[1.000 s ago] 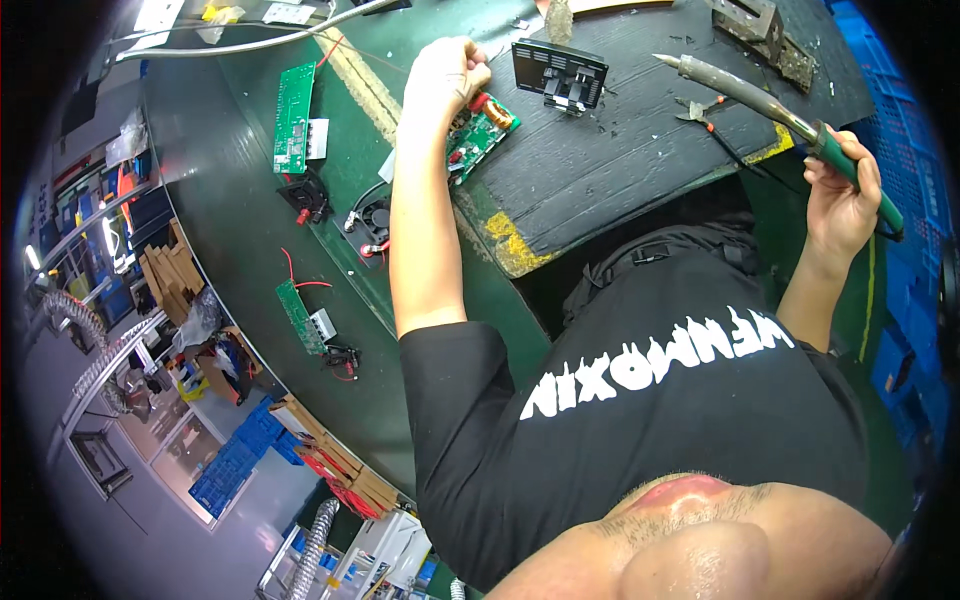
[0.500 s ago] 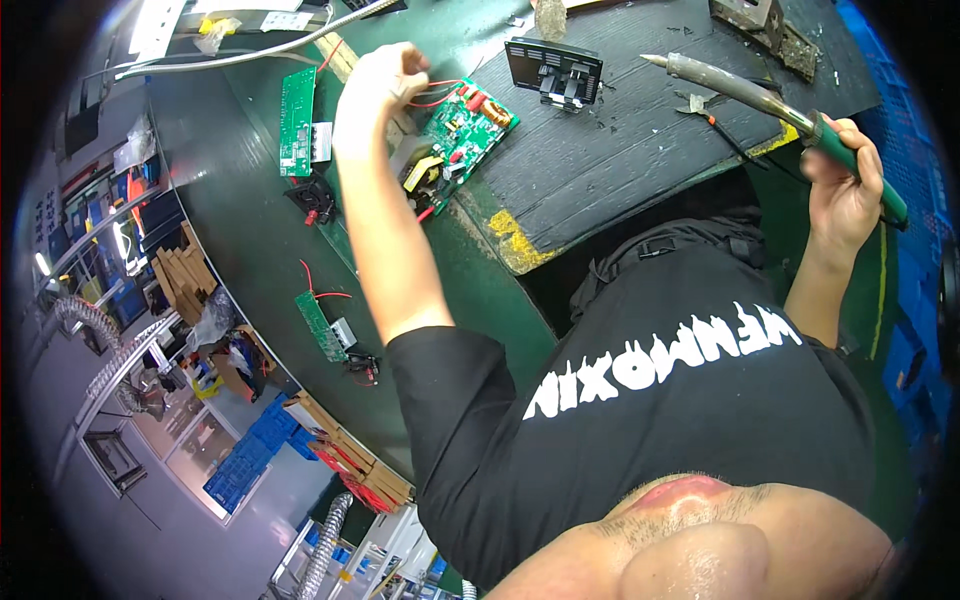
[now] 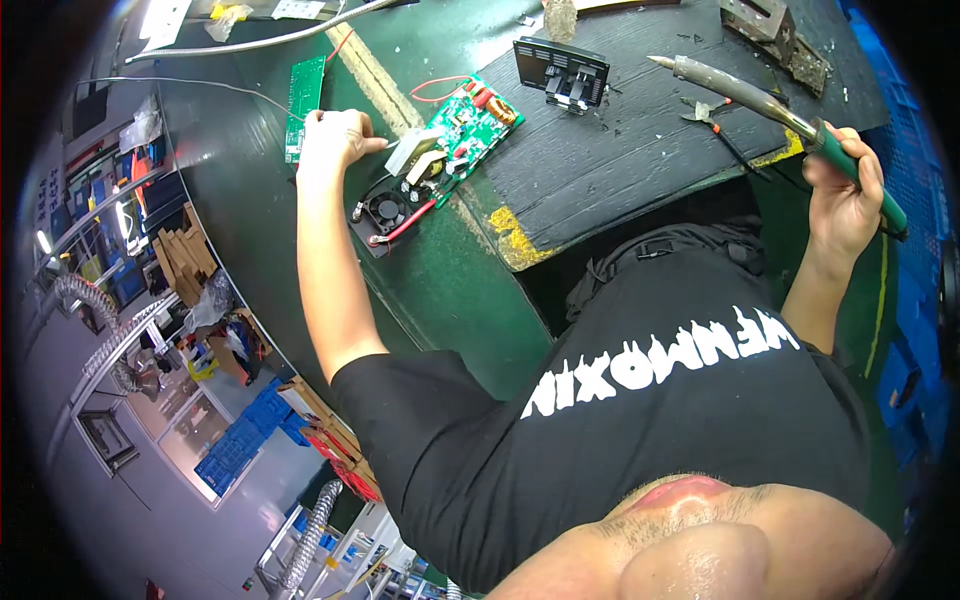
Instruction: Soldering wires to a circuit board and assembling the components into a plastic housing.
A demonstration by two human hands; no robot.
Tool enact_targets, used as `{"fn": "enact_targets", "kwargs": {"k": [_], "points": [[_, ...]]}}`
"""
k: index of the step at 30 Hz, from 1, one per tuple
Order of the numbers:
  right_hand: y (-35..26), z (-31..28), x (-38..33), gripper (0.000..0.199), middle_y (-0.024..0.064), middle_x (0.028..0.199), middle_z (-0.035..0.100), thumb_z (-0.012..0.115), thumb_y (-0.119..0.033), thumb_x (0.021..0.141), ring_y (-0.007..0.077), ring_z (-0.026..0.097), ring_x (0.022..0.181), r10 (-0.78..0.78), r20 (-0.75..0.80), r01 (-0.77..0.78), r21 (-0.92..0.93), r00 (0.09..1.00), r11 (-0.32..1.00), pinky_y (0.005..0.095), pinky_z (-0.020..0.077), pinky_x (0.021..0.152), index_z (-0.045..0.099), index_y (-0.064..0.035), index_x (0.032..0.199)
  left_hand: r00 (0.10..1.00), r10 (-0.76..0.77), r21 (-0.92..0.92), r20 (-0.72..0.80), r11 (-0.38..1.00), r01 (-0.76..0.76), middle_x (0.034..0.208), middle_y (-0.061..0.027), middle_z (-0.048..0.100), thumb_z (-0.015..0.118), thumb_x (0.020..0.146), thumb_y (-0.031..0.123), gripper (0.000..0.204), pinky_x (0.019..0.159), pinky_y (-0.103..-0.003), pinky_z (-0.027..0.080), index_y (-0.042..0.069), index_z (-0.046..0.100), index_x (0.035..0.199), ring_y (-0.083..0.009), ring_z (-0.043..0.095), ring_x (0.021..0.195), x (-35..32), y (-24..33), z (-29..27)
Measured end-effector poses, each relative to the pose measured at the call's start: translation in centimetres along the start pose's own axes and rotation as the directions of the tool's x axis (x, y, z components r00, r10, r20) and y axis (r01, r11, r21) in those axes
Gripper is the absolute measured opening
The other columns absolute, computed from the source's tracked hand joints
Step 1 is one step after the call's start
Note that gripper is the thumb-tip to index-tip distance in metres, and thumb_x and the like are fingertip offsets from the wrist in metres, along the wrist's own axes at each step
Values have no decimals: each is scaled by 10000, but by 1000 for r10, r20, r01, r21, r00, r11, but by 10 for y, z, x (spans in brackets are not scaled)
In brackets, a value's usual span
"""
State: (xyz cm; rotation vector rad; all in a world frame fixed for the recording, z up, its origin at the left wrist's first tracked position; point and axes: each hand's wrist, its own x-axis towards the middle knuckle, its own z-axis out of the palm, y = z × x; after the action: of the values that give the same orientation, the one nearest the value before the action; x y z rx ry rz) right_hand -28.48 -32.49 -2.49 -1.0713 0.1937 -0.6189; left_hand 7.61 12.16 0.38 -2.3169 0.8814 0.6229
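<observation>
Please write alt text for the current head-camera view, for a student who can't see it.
A person's right hand grips a green-handled soldering iron; the left hand, its contents unclear, partly hides a green circuit board. Between the hands are a component-filled board, a black fan, a black panel and orange-handled cutters.

Two bare hands, one soldering iron, two green circuit boards in view, one black fan, one black panel and one pair of red-handled cutters are visible together
</observation>
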Motion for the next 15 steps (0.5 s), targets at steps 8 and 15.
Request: {"fn": "enact_targets", "kwargs": {"k": [8,15], "points": [[2,0,3,323,248,1146,599,486,-234,937,257,695,774,21,13,-21,10,1000,1000,278,574,639,635,30,1047,909,-231,-526,-348,850,15,500,-126,504,498,936,479,559,561,-366,378,39,609,608,-276,452,484,-64,-10,21],[10,7,7,320,238,1148,603,502,-254,929,251,661,763,62,-8,-62,-17,998,998,286,536,619,645,13,1031,612,-200,-615,-765,507,-604,635,-38,560,734,719,366,345,576,-327,430,39,628,706,-220,537,575,-123,99,15]]}}
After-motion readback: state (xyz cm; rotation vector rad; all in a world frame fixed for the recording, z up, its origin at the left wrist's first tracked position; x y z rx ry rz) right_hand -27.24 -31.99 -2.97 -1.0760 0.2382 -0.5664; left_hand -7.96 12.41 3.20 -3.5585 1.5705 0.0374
